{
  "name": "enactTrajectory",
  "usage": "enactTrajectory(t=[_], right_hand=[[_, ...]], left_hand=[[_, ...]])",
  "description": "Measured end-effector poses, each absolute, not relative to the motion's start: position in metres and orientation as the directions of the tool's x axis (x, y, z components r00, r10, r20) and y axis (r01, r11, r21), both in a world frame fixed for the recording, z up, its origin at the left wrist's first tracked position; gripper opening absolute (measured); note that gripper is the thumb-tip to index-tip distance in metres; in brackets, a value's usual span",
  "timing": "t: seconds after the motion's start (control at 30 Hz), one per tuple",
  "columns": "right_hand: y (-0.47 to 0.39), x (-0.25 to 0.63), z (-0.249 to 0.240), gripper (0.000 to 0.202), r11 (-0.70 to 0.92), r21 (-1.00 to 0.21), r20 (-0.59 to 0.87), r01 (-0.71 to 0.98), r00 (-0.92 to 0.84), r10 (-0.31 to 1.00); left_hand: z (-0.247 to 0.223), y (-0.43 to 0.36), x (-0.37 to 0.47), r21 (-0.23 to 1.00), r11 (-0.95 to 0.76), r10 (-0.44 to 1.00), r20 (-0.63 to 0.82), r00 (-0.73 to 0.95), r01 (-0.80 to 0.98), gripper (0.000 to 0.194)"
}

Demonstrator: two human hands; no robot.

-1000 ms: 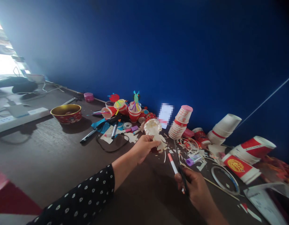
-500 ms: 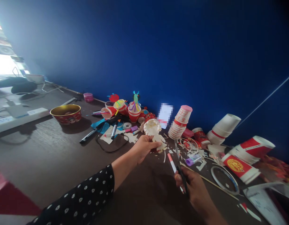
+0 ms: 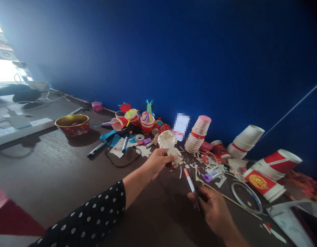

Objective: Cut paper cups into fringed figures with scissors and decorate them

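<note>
Pinched between the thumb and fingers of my left hand [image 3: 157, 163] is a white paper cutout [image 3: 167, 140] with a round, fringed top and a small flat lower part. My right hand [image 3: 212, 207] is closed around black-handled scissors [image 3: 198, 199], low over the table and apart from the cutout. Their blades hardly show now. A white marker with an orange-red cap [image 3: 186, 172] lies beside the scissors, partly covered by my right fingers. White paper scraps are scattered beyond both hands, near a purple-capped glue stick [image 3: 212, 175].
Stacked paper cups [image 3: 197, 137] stand upside down at the back, with more cups [image 3: 246, 140] at right. A thin wooden stick [image 3: 235, 201] and a tape roll [image 3: 246, 197] lie at right. Leftward are decorated cups [image 3: 147, 125], pens, a red-gold bowl [image 3: 72, 125] and a power strip [image 3: 42, 125].
The scissors have turned in my right hand, and their blades, pointing away before, hardly show now. My right hand shifted slightly. My left hand and the paper cutout stayed nearly still.
</note>
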State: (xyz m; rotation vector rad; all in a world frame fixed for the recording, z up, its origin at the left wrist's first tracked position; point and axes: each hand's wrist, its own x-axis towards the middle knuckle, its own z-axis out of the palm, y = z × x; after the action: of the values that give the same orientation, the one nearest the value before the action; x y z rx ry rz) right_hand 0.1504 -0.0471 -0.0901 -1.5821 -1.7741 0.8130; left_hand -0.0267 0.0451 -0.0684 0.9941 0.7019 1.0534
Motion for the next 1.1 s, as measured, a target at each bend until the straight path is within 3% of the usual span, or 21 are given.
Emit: enactTrajectory(t=[0.2,0.43,0.77,1.1], right_hand=[[-0.047,0.149,-0.089,0.027,0.161,-0.797,0.136,0.582,-0.088,0.987],[-0.046,0.153,-0.092,0.035,0.142,-0.710,0.115,0.689,-0.085,0.990],[-0.049,0.145,-0.081,0.055,-0.089,-0.904,-0.151,0.417,-0.119,0.981],[-0.056,0.147,-0.082,0.056,-0.073,-0.961,-0.117,0.267,-0.154,0.981]], left_hand=[[-0.068,0.045,-0.027,0.911,0.172,0.937,-0.034,0.347,-0.374,0.017],[-0.067,0.043,-0.027,0.901,0.160,0.923,0.008,0.385,-0.403,0.016],[-0.064,0.035,-0.026,0.808,0.277,0.839,0.060,0.541,-0.519,0.025],[-0.065,0.033,-0.024,0.867,0.213,0.847,0.066,0.528,-0.451,0.026]])
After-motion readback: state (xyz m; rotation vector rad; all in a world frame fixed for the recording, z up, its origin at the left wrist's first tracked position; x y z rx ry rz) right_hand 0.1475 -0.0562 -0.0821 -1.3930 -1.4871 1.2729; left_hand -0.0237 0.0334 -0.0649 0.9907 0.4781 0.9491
